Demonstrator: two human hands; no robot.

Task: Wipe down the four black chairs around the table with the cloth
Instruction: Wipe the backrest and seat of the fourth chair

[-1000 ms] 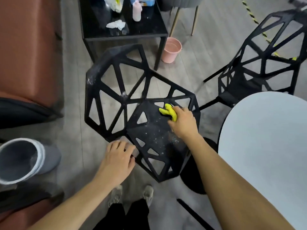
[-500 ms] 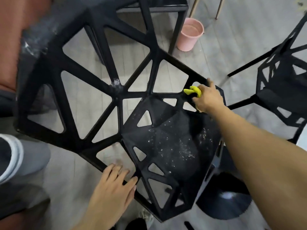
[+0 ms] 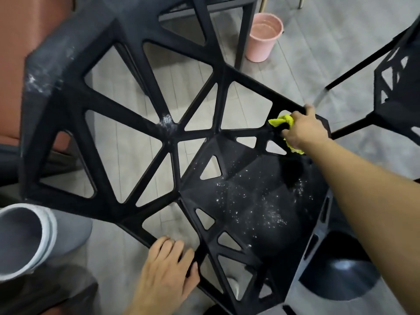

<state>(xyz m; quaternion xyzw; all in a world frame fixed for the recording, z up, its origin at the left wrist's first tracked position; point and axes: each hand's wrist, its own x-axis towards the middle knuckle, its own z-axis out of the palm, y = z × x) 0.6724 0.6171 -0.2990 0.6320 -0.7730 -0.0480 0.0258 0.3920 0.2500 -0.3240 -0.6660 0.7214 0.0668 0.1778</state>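
A black chair [image 3: 250, 192] with triangular cut-outs fills the view, its seat speckled with white dust. White smears also mark its backrest at the upper left and at a strut joint. My right hand [image 3: 303, 130] grips a yellow cloth [image 3: 281, 121] and presses it on the seat's far right corner, where the backrest struts meet. My left hand [image 3: 169, 267] rests on the seat's near left edge, fingers curled over the rim. A second black chair [image 3: 400, 87] stands at the right edge.
A pink bucket [image 3: 264, 36] stands on the grey floor behind the chair, beside a dark side table's leg [image 3: 244, 30]. A grey bin [image 3: 25, 242] sits at the lower left, with a brown sofa [image 3: 16, 64] behind it. A round black table base [image 3: 341, 280] lies at the lower right.
My head has moved closer, so the chair fills the view. My right hand with the cloth slid from the middle of the seat to its far right corner. My left hand stayed on the near edge.
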